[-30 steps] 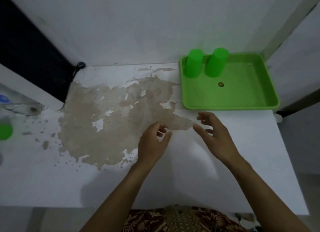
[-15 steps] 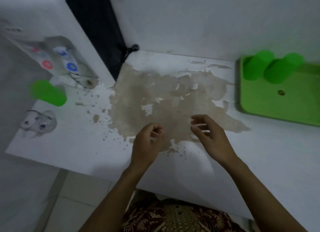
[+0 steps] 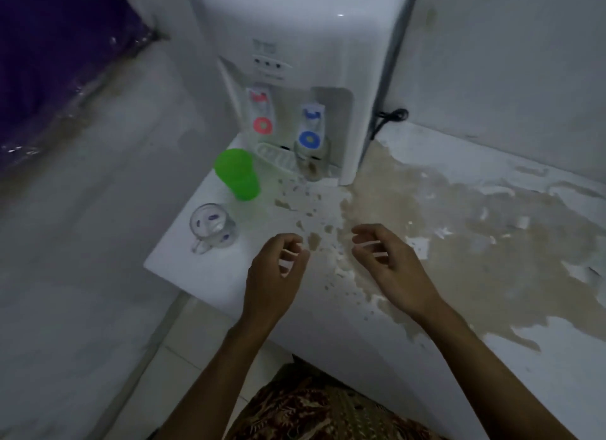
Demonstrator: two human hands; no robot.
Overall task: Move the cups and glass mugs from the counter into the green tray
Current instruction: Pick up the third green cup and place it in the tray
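A green plastic cup [image 3: 237, 173] stands upside down on the white counter [image 3: 410, 308] near its left end. In front of it, at the counter's left corner, sits a clear glass mug [image 3: 212, 228] with blue marks and its handle toward me. A second glass mug [image 3: 311, 160] stands under the dispenser's blue tap. My left hand [image 3: 277, 277] hovers just right of the corner mug, fingers loosely curled and empty. My right hand [image 3: 387, 264] hovers beside it, fingers apart, holding nothing. The green tray is out of view.
A white water dispenser [image 3: 305, 79] with a red and a blue tap stands at the counter's back left. Its black cord [image 3: 388, 118] runs behind. A large brown patch of peeled surface [image 3: 465, 229] spreads across the counter. The floor drops away left of the counter edge.
My view has swung left: the tray with two green cups has left the frame and the dispenser, green cup and mugs have come in. Both hands moved left with it, still empty.
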